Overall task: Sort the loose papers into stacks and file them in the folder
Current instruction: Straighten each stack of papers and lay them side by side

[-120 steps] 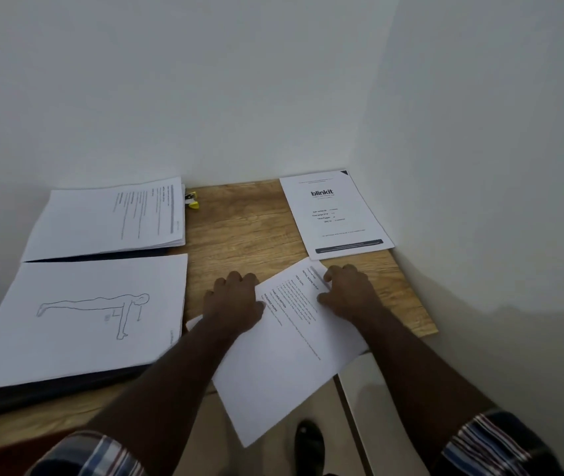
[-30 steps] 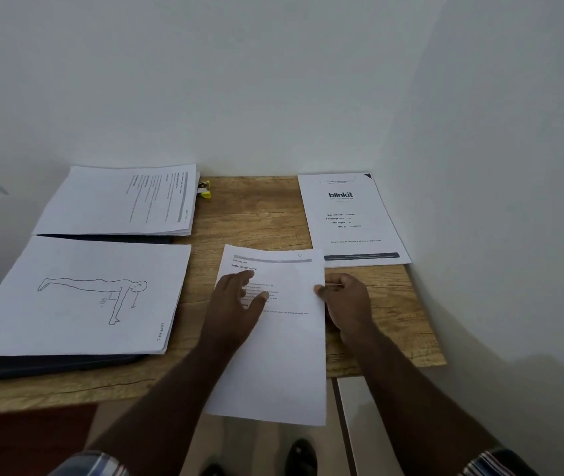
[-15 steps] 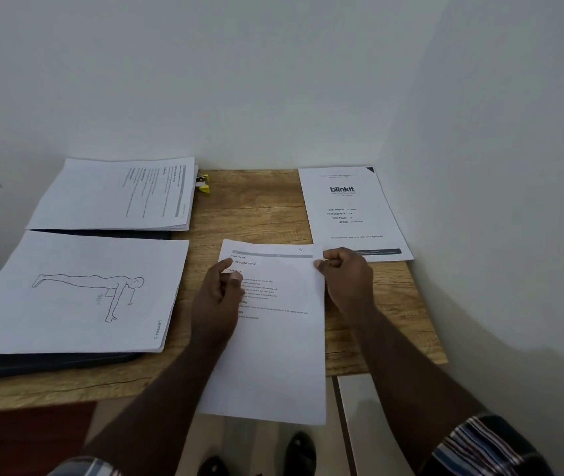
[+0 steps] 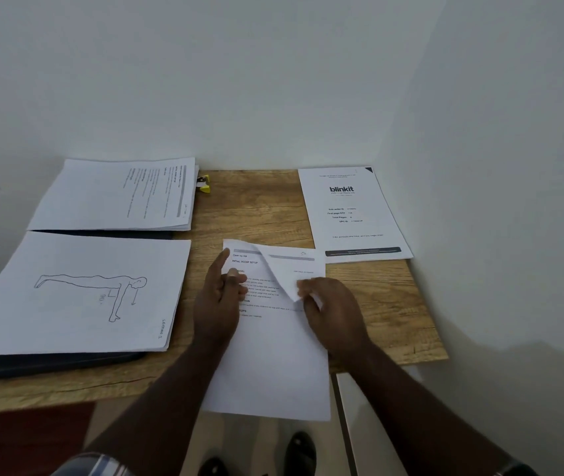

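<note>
Closest to me, two dark shoes (image 4: 299, 451) show on the floor under the counter's edge, and striped sleeves frame both forearms. The loose sheets (image 4: 270, 365) the person is working on hang partly off the near edge of the counter (image 4: 256, 207), the rest lying flat on the wood. The left hand (image 4: 220, 300) rests on the left side of the top page, index finger stretched toward the upper corner and the other fingers loosely curled, gripping nothing; I'd say it is there to pin the pile so it doesn't slide. The right hand (image 4: 333, 312) pinches the folded-over upper right corner of the top page and holds it peeled toward the person, likely to check the page beneath before deciding where it belongs.

To the left lies a stack with a line drawing of a figure (image 4: 77, 293), resting on a dark folder (image 4: 50, 364) whose edge pokes out below it. Behind that is a second stack of printed text (image 4: 115, 195), turned sideways, also over something dark. A small yellow clip (image 4: 203, 184) sits just beside its right edge. At the far right, a sheet headed "blinkit" (image 4: 352, 214) lies alone near the wall.

The counter is light wood-grain, set into a corner of plain white walls.
</note>
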